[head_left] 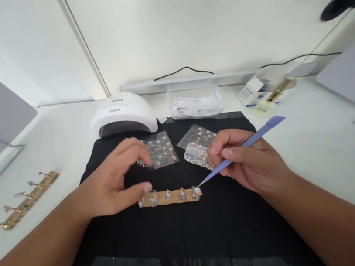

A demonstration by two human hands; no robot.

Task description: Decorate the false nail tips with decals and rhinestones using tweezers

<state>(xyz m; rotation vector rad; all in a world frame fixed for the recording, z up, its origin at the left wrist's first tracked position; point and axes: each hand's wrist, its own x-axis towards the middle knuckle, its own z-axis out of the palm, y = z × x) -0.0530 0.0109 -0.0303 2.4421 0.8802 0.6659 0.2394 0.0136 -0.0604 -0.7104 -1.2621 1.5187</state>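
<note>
While I watch from the head camera, these are my readings, fingers first.

Right fingers: pinched narrow on the slim lilac plastic tool (242, 147), held like a pen, flat end up and away, fine tip down.
Tool tip: touching or just over the rightmost decorated nail tip (196, 192) at the end of the tan strip-shaped nail stand (170, 197).
Right hand (251, 164): hovers above the black mat (210, 225), just right of the stand.
Left fingers: loosely curled, holding nothing; the thumb rests at the stand's left end, seemingly steadying it.
Left hand (114, 181): sits over the mat, left of the stand.
Stand: lies near the mat's middle, carrying a row of small clear nail tips.
Step in hand: I judge it as placing or pressing a decoration on the last nail.
Next move calls for: a light, steady tip and a firm brace on the stand.
Behind the hands: two clear sticker sheets (161, 149), a small clear gem box (197, 154), then the white domed nail lamp (122, 114).
</note>
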